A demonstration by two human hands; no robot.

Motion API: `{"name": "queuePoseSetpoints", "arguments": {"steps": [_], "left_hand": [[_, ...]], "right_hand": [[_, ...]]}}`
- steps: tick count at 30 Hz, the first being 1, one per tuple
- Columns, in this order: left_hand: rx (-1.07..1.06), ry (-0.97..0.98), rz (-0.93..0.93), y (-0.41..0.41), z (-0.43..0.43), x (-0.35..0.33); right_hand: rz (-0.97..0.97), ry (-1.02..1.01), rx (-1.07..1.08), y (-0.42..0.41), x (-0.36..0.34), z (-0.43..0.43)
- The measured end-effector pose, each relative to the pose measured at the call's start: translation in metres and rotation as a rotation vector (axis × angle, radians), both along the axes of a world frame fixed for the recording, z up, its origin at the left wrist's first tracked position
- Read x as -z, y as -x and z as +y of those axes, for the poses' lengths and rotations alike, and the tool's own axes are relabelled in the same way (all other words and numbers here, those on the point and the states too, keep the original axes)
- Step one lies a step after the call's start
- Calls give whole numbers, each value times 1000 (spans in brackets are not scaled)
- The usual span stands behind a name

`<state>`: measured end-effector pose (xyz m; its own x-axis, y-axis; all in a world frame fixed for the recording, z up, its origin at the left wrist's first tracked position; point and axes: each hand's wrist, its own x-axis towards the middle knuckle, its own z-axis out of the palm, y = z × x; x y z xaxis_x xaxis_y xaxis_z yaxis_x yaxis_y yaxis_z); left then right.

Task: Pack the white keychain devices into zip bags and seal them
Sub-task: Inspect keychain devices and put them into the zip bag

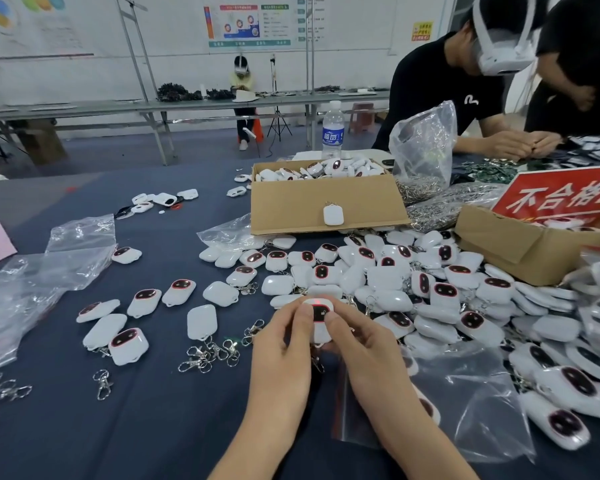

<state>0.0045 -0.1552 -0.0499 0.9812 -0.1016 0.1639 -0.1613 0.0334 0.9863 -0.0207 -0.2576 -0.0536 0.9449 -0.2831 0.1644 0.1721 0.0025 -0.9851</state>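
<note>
Both my hands hold one white keychain device [320, 318] with a dark screen and a red light, low in the middle of the view. My left hand [281, 355] grips its left side with the thumb on top. My right hand [364, 351] pinches its right side. A clear zip bag [471, 403] lies flat on the dark cloth under my right wrist, with devices inside it. A big heap of white devices [430, 292] spreads to the right, and several loose ones [142, 303] lie to the left.
An open cardboard box [326, 202] full of devices stands behind the heap. A second box [520, 244] with a red sign sits at the right. Loose metal clasps [208, 355] and empty clear bags [32, 282] lie at the left. Two people work across the table at the right, behind a water bottle [332, 133].
</note>
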Motion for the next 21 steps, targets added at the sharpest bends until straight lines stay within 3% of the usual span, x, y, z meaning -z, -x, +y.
{"name": "queuePoseSetpoints", "arguments": {"steps": [21], "left_hand": [[28,6,-48,0,-1,4]], "right_hand": [[42,67,169,-1,7,-1]]}}
